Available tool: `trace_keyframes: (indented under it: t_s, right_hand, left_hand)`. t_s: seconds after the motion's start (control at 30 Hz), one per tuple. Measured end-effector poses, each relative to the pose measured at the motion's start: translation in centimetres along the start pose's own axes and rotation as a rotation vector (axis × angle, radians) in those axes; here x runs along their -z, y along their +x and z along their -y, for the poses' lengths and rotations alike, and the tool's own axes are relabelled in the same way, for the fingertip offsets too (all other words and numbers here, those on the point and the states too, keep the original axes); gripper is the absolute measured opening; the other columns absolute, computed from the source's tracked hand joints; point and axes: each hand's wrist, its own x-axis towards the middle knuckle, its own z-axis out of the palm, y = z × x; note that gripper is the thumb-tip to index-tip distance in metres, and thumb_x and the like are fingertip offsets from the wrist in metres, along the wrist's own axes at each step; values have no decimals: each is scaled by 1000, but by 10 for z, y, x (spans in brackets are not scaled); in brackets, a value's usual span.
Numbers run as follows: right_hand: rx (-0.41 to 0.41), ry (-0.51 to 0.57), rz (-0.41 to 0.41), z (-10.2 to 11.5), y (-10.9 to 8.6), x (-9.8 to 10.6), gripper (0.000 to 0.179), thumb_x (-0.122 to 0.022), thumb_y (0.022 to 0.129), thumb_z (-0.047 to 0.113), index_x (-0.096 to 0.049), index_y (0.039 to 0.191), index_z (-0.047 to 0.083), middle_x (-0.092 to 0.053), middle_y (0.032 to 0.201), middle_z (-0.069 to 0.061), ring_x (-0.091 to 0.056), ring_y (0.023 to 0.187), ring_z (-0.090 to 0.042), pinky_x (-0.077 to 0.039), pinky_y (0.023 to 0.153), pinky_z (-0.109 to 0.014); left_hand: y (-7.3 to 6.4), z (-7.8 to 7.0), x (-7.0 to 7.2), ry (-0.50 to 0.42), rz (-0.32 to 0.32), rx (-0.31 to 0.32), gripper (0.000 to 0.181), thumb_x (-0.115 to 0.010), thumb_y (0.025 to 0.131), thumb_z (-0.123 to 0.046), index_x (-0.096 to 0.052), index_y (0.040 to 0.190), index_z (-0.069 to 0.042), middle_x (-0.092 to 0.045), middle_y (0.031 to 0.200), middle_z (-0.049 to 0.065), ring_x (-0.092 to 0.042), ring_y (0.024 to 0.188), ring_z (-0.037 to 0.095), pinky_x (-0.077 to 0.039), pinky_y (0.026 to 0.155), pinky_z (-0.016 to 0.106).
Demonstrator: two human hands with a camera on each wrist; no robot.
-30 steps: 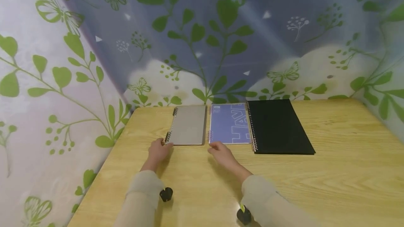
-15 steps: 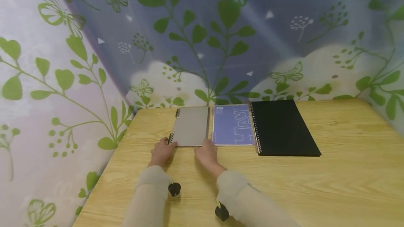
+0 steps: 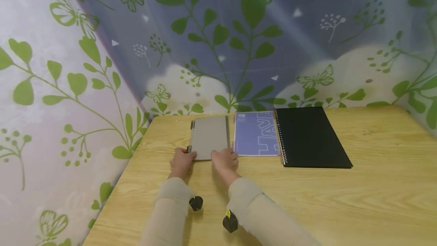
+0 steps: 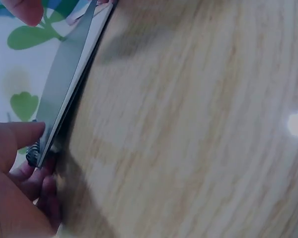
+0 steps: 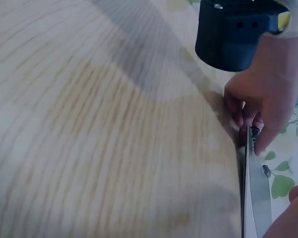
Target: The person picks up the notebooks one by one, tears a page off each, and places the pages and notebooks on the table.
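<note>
A grey spiral notebook [image 3: 209,136] lies at the left of a row, its black coils on the left side. My left hand [image 3: 181,161] pinches its near left corner; in the left wrist view the thumb [image 4: 30,133] is on the cover and the fingers are below. At the near right corner, my right hand [image 3: 225,161] grips the same notebook, thumb over the cover and fingers at the right edge. The near edge appears slightly raised in the left wrist view. Under the notebook, the right fingertips are mostly hidden.
Right of the grey notebook lies a purple-blue spiral notebook [image 3: 254,134] with large outlined letters. A larger black spiral notebook [image 3: 312,137] adjoins it. All are on a wooden table [image 3: 341,204], whose far edge meets a leaf-patterned curtain [image 3: 191,48].
My right hand has moved left from the purple-blue notebook's near corner to the grey notebook. The left hand has stayed at the grey notebook's corner, its thumb now further over the cover.
</note>
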Motion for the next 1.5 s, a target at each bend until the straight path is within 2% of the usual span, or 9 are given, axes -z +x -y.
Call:
trace_keyframes:
  t_s: [0.13, 0.3, 0.53, 0.6, 0.7, 0.83, 1.1, 1.33, 1.5]
  right_hand:
    - [-18, 57, 20, 0, 1, 4, 70, -54, 80, 26, -29, 135, -10, -33, 133, -31, -33, 123, -46, -30, 103, -55]
    - [-42, 159, 23, -1, 0, 6, 68, -57, 76, 21, -34, 133, -8, -32, 135, -30, -31, 125, -46, -28, 104, -56]
    - [0, 283, 25, -7, 2, 3, 65, -59, 74, 11, -37, 131, -11, -37, 131, -31, -45, 112, -40, -37, 99, -51]
    - [24, 368, 88, -9, 2, 2, 64, -58, 78, 8, -33, 133, -12, -41, 130, -29, -54, 91, -30, -47, 88, -42]
    - [36, 530, 240, -12, 2, 1, 60, -54, 83, 4, -28, 134, -14, -54, 105, -19, -48, 64, -12, -49, 62, -23]
    - [43, 639, 446, -16, -3, 8, 58, -52, 87, 6, -28, 137, -10, -48, 85, -2, -42, 63, -6, -41, 55, -14]
    - [216, 473, 628, -30, -22, 39, 62, -54, 90, 17, -27, 141, -5, -43, 136, -20, -53, 89, -14, -46, 84, -33]
    - [342, 228, 588, -50, -45, 49, 61, -56, 90, 17, -29, 138, -10, -62, 111, -24, -62, 94, -31, -51, 83, -43]
    - [407, -3, 590, -66, -60, 48, 67, -58, 89, 22, -26, 137, -12, -64, 79, -5, -54, 58, -14, -45, 53, -25]
  left_hand:
    - [7, -3, -5, -149, -25, -62, 37, -59, 87, -11, -38, 115, 1, -51, 111, 21, -54, 82, 21, -48, 71, 31]
    - [13, -5, -9, -341, 35, -45, 51, -52, 87, 0, -30, 133, 1, -45, 126, 26, -57, 56, 10, -52, 54, 21]
    - [12, -1, 9, -421, 74, -87, 55, -44, 87, 4, -27, 139, 1, -42, 127, 25, -56, 78, 17, -53, 59, 22]
    - [9, 4, 23, -470, 83, -85, 56, -43, 88, 5, -25, 140, 0, -41, 127, 25, -55, 81, 17, -54, 61, 22]
    - [0, 15, 42, -544, 104, -80, 57, -43, 88, 6, -21, 140, 2, -38, 126, 24, -56, 77, 13, -55, 62, 22]
    - [-14, 27, 61, -583, 140, -80, 57, -44, 90, 4, -18, 141, 1, -38, 119, 19, -57, 72, 6, -55, 65, 20]
    - [-48, 31, 80, -514, 228, -78, 54, -44, 93, 0, -17, 140, -1, -45, 110, 12, -60, 75, 7, -55, 68, 22]
    - [-77, 52, 82, -414, 307, -38, 56, -50, 90, 1, -17, 135, 1, -50, 105, 14, -61, 77, 15, -56, 68, 30]
    - [-90, 73, 82, -284, 371, 46, 48, -49, 89, 3, -18, 127, -1, -52, 101, 17, -61, 77, 18, -55, 68, 35]
